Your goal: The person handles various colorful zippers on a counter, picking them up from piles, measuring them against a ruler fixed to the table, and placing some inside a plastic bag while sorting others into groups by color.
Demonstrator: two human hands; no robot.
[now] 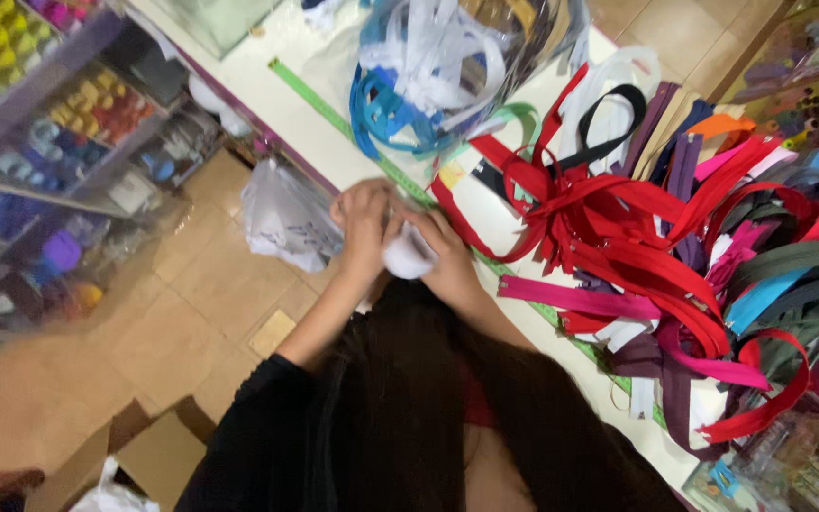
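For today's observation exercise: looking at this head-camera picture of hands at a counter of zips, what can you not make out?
- White thing, head view: the left hand and right hand cover most of it, so its kind is unclear.
- Shelf goods, head view: blurred by motion.
- Bag of zips, head view: cut off by the top edge.
- Floor bag, head view: cut off by the bottom edge.
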